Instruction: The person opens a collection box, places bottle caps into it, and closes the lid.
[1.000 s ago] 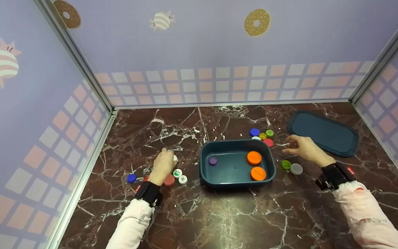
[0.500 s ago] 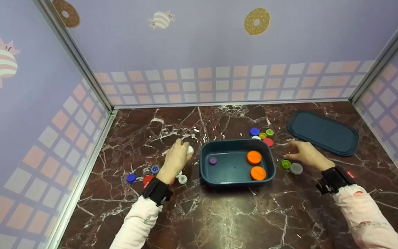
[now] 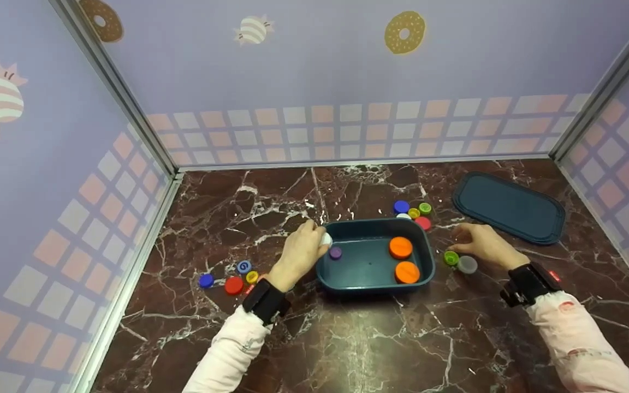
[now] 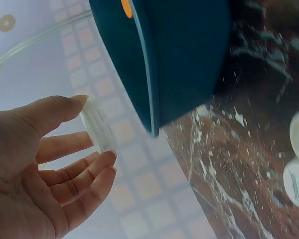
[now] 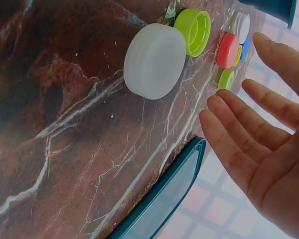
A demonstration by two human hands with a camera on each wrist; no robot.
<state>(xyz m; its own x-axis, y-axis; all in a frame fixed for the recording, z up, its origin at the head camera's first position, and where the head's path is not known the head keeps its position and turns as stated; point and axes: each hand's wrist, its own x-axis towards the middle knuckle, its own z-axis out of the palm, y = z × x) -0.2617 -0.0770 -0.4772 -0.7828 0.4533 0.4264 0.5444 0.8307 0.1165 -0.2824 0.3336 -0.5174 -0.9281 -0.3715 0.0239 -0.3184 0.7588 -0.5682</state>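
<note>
My left hand (image 3: 299, 252) pinches a white bottle cap (image 4: 98, 124) between thumb and fingertips, at the left rim of the dark teal box (image 3: 374, 287). Inside the box lie a purple cap (image 3: 336, 252) on the left and two orange caps, one (image 3: 401, 248) behind the other (image 3: 407, 272), on the right. Right of the box, my right hand (image 3: 484, 244) hovers with loosely bent fingers and holds nothing. Close to it on the table are a green cap (image 3: 451, 258) and a translucent white cap (image 3: 467, 265).
Behind the box's right corner sit a blue cap (image 3: 401, 207), a red cap (image 3: 422, 223) and several others. The teal lid (image 3: 510, 207) lies at the back right. Left of the box are a blue cap (image 3: 206, 280), a red cap (image 3: 233, 285) and more caps, partly hidden by my left arm.
My left hand has lifted the white cap from the left group and carried it right to the box's rim. The right hand has barely moved.
</note>
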